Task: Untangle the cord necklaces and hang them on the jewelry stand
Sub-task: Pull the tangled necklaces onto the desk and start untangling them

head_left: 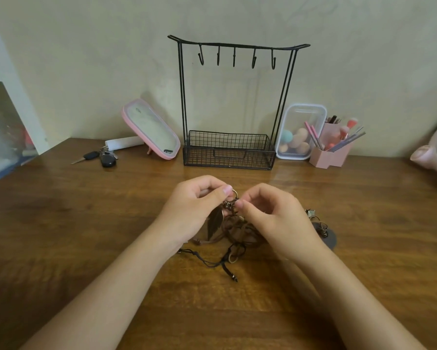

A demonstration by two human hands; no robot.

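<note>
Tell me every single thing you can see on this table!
jewelry stand: one, black wire, back middle, its hooks bare
cord necklaces: one tangle, brown and black, near middle
mirror: one, pink frame, left of the stand
keys: one bunch, black, far left
white tube: one, behind the keys
clear box: one, holding pastel sponges, right of the stand
brush holder: one, pink, right of the box
table: one, brown wood
left hand: pinches the tangle's top
right hand: pinches it too

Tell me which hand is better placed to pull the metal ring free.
Probably the left hand: its thumb pinches at the metal ring, atop the tangled cord necklaces. The right hand pinches lower, steadying them.
</note>
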